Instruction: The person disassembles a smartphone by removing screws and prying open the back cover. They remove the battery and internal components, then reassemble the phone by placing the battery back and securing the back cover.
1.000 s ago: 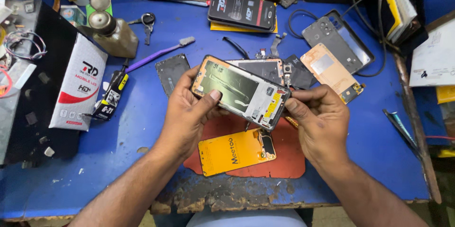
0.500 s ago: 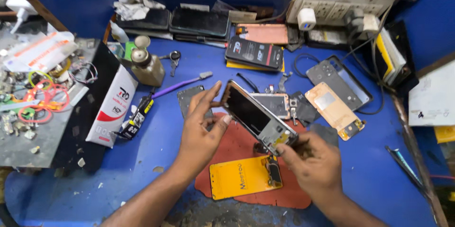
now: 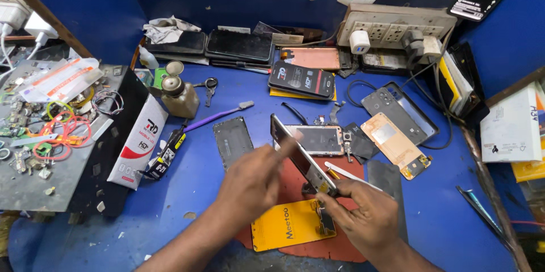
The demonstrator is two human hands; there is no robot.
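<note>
Over a blue workbench, the left hand and right hand both grip a slim opened smartphone frame, tilted on edge above a red rubber mat. Far left, a grey tray holds coloured rubber bands and small parts.

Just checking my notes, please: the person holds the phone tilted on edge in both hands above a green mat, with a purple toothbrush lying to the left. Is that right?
Not quite: the mat is red-brown, not green, as the head view shows. Both hands, left and right, do hold the phone tilted on edge, and the purple toothbrush lies to the left.
</note>
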